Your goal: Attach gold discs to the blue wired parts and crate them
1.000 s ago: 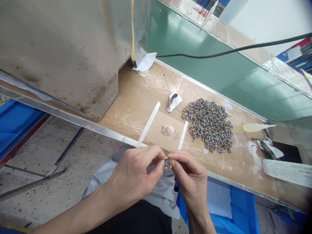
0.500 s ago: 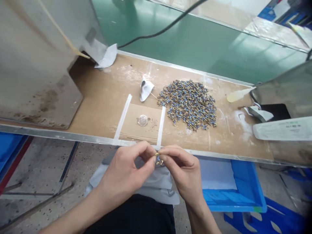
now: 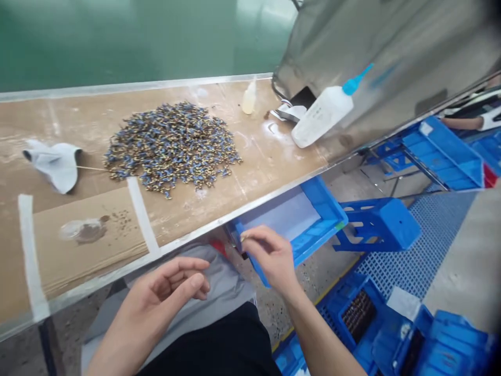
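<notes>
My right hand (image 3: 271, 257) is pinched shut below the bench edge, over the near corner of a blue bin (image 3: 326, 211) lined with white. Only a tiny brass tip shows at its fingertips. My left hand (image 3: 162, 300) hangs over my lap with its fingers loosely apart and nothing in them. On the brown bench (image 3: 270, 156) lies a heap of small brass and blue parts (image 3: 172, 143), apart from both hands. A small clear dish (image 3: 80, 230) sits on a taped cardboard patch at the left.
A white squeeze bottle with a blue nozzle (image 3: 324, 112) and a small pale bottle (image 3: 249, 99) lie by a grey metal housing (image 3: 391, 52). A crumpled white scrap (image 3: 55, 164) lies at the left. More blue crates (image 3: 379, 224) stand on the floor at the right.
The view has swung right. My hands have come apart: the right one has moved right to the blue bin, still pinched, and the left one has let go and dropped to my lap.
</notes>
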